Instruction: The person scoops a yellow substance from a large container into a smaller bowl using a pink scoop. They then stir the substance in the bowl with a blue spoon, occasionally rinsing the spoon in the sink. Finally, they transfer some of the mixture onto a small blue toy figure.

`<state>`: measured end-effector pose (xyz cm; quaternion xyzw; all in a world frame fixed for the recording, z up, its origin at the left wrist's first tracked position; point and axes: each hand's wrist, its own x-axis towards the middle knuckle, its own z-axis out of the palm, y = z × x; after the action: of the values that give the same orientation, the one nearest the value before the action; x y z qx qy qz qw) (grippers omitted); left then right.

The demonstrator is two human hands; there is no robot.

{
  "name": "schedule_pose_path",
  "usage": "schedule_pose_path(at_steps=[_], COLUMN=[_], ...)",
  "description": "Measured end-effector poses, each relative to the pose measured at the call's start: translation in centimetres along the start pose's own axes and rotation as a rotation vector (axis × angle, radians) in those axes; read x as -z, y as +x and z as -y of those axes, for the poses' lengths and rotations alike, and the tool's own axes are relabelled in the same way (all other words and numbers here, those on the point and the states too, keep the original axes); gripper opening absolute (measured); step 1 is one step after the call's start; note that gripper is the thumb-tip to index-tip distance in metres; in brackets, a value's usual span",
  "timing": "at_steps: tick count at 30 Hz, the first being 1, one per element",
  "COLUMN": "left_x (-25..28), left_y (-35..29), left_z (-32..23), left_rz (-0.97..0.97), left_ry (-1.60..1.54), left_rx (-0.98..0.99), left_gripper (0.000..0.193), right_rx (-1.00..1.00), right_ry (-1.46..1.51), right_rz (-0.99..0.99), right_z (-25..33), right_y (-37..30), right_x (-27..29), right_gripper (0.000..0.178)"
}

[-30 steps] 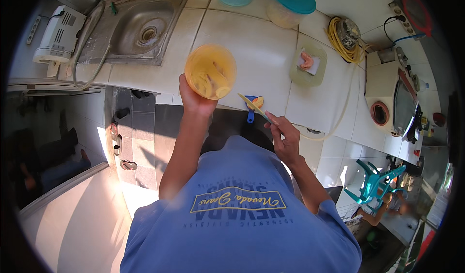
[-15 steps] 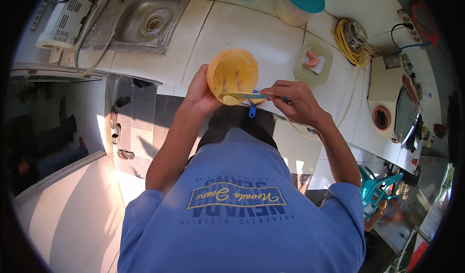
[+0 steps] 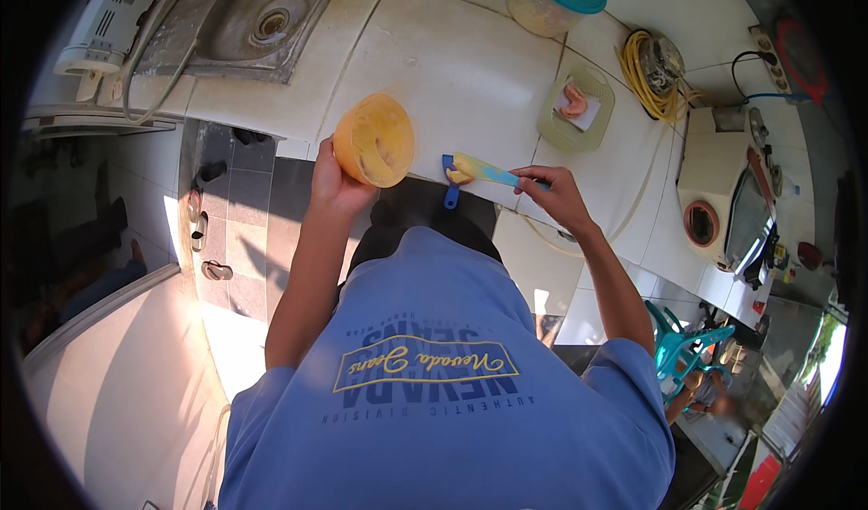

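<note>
My left hand (image 3: 340,183) is closed around the side of a yellow-orange plastic tub (image 3: 407,139), tilted so that its inside shows. Yellow paste (image 3: 372,139) coats the inner wall. In my right hand (image 3: 553,195) is a blue knife (image 3: 497,174), pinched by its handle and pointing left. More yellow paste covers the blade's tip, held apart from the tub. Just below the tip, at the counter's front edge, is a small blue scraper-like tool (image 3: 450,197) with its handle toward me. Paste and blade partly hide its head.
A pale green tray (image 3: 553,130) holds a curved orange-pink piece (image 3: 573,101) on white paper. Behind it stand a teal-lidded container (image 3: 542,8) and a coiled yellow hose (image 3: 633,71). A metal sink (image 3: 212,35) is at the far left, a beige appliance (image 3: 714,171) at the right.
The tub has moved left, away from the knife. The knife has left the tub's rim and is now over the blue tool, with paste on its tip. The whole view has shifted slightly.
</note>
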<state>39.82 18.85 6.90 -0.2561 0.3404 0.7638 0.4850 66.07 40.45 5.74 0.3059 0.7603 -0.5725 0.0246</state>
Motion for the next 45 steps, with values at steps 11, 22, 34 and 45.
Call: schedule_pose_path(at_steps=[11, 22, 34, 45], left_x=[6.5, 6.6, 5.9, 2.6], left_y=[-0.9, -1.6, -2.8, -2.9], left_z=[-0.3, 0.2, 1.9, 2.8], left_rz=[-0.014, 0.002, 0.113, 0.055], left_ry=[-0.078, -0.101, -0.264, -0.479], left_rx=[0.018, -0.001, 0.037, -0.009], left_gripper=[0.044, 0.046, 0.049, 0.048], right_rx=[0.345, 0.557, 0.329, 0.795], right_ry=[-0.576, -0.742, -0.225, -0.331], right_rz=[-0.104, -0.109, -0.236, -0.308], right_z=[-0.8, -1.2, 1.7, 8.4], right_y=[0.2, 0.2, -2.8, -0.5], right_x=[-1.1, -0.3, -0.4, -12.5], right_gripper=[0.024, 0.028, 0.019, 0.027])
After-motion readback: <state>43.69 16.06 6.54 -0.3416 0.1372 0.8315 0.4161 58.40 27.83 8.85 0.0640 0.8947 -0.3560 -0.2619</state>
